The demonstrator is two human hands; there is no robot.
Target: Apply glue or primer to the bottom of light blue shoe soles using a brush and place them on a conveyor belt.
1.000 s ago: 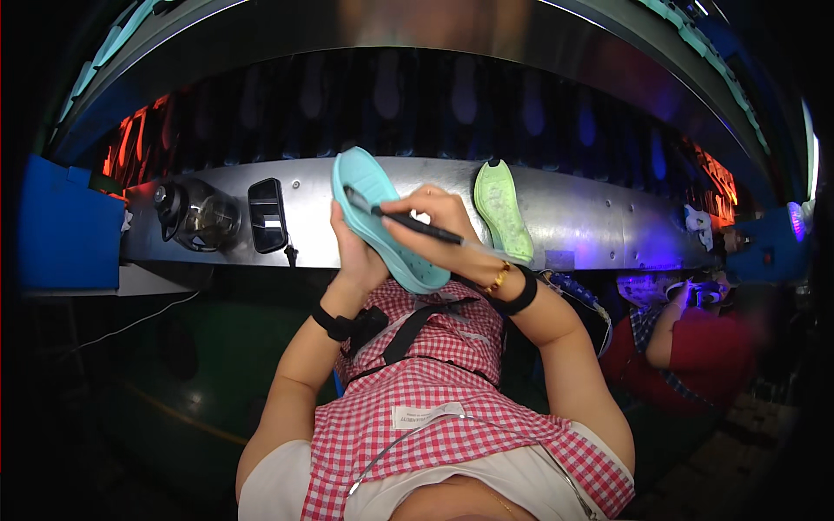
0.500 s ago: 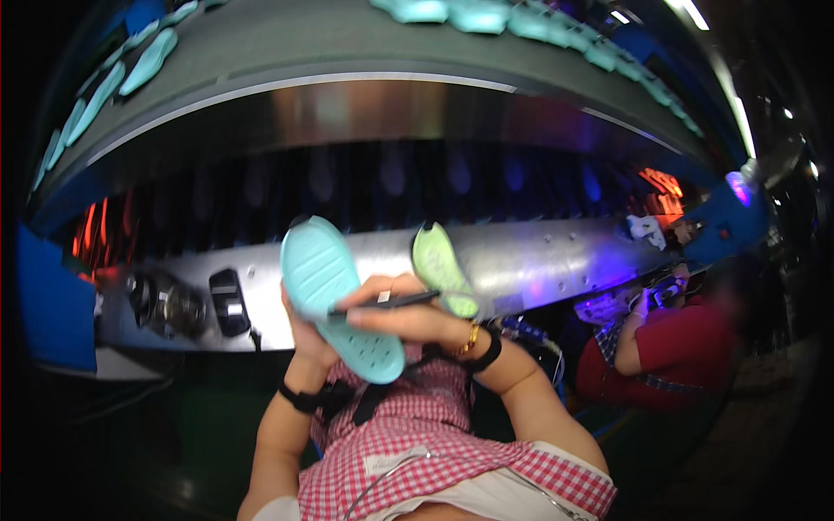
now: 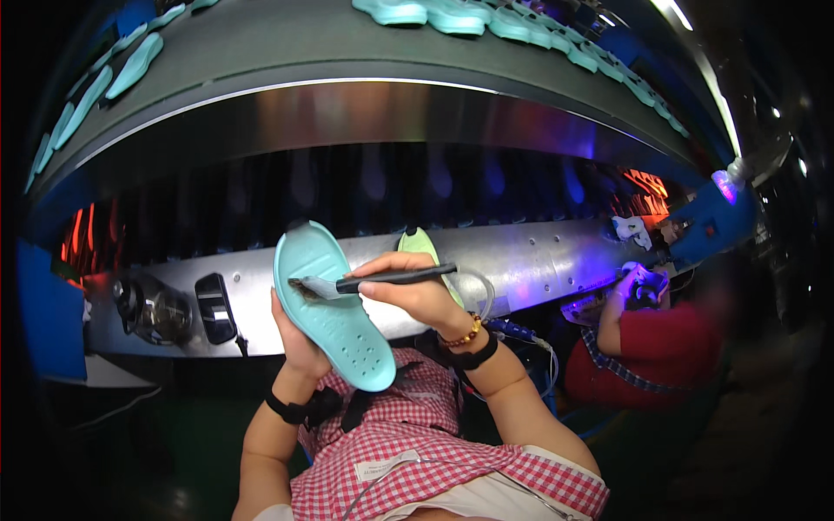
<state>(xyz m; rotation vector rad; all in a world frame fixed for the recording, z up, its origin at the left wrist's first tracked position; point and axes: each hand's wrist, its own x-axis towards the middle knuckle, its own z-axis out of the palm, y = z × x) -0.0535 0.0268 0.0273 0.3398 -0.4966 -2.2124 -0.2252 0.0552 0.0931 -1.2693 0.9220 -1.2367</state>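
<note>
A turquoise shoe sole (image 3: pixel 341 334) stands tilted in my left hand (image 3: pixel 298 341), whose fingers go behind its left edge. A small black piece shows at its top end. My right hand (image 3: pixel 426 300) is closed around the black handle of a brush (image 3: pixel 395 277). The brush's pale bristles, dark at the tip, lie against the sole's upper face. Behind my right hand, a light green sole (image 3: pixel 418 244) rests on the metal shelf (image 3: pixel 526 260), partly covered by the hand.
A see-through jug with a black lid (image 3: pixel 161 308) and a black rectangular object (image 3: pixel 215 306) stand on the left. Beyond the shelf runs a conveyor belt (image 3: pixel 261 48) carrying turquoise soles (image 3: pixel 465 17). A co-worker in red (image 3: pixel 665 352) sits at the right. A pale hose (image 3: pixel 489 293) curves nearby.
My right hand has shifted up along the sole, and the brush handle now points right with its bristles in plain sight on the sole. More of the green sole is covered.
</note>
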